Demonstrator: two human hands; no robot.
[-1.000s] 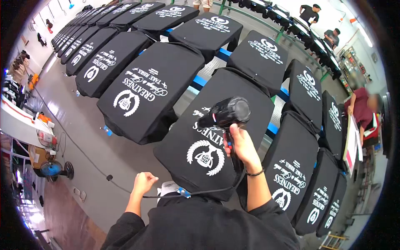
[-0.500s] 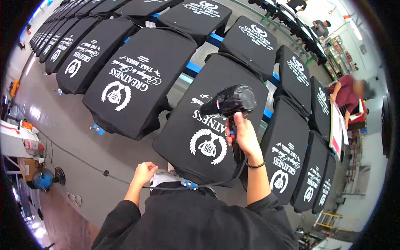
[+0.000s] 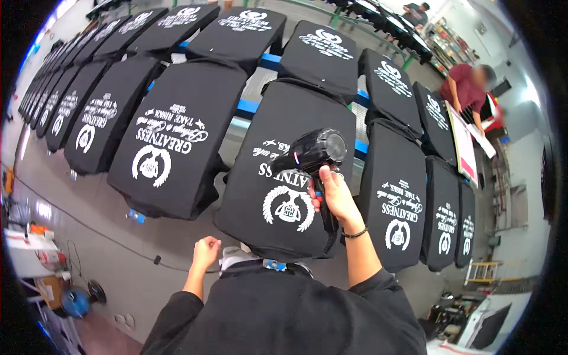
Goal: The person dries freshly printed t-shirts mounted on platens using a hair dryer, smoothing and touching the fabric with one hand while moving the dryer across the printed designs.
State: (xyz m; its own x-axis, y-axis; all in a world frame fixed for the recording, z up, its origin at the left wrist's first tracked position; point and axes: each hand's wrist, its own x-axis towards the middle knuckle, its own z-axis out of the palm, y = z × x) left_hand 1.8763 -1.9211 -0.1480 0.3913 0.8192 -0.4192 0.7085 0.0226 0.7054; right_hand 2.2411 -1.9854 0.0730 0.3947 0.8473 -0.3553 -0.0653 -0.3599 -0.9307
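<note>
My right hand [image 3: 332, 195] is wrapped round the handle of a black hair dryer [image 3: 316, 149], its nozzle pointing left over a black T-shirt [image 3: 248, 204]. The shirt is stretched on a flat board in front of me. White lettering and a wreath emblem [image 3: 288, 209] are printed on it, and the dryer covers part of the lettering. Down by my waist, left of the shirt's near edge, my left hand [image 3: 206, 251] is loosely curled, with nothing visible in it. A dark cord [image 3: 183, 270] runs behind my left forearm.
More printed black shirts on boards [image 3: 177, 118] [image 3: 393, 189] stand in rows on both sides. Blue bars [image 3: 247, 106] show between them. A co-worker in a maroon top [image 3: 460, 83] handles a framed screen [image 3: 462, 145] at right. A fan [image 3: 77, 300] stands on the floor at lower left.
The view has turned, shifting the rows and co-worker leftward. The hair dryer stays over the same shirt in my right hand. My left hand stays curled near my waist.
</note>
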